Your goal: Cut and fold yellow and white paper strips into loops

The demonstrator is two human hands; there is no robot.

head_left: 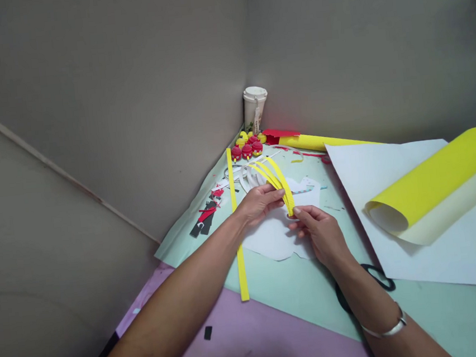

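Observation:
Several curved strips of yellow corrugated paper point(281, 177) are pinched between my two hands above the table. My left hand point(264, 201) closes on the strips from the left, thumb on top. At their lower end, my right hand point(315, 224) grips with thumb and fingertips. White paper strips point(246, 180) curve away behind the yellow ones. Beneath my hands lies a torn-edged white sheet point(277, 239). A long flat yellow strip point(242, 273) lies under my left forearm. Black-handled scissors point(377, 277) are partly hidden by my right forearm.
A lidded cup point(255, 109) stands in the corner beside several red and yellow paper balls point(247, 150). Black and red scraps point(208, 215) lie at left. A yellow paper roll point(436, 182) rests on a large white sheet point(460, 258) at right. Grey walls close in two sides.

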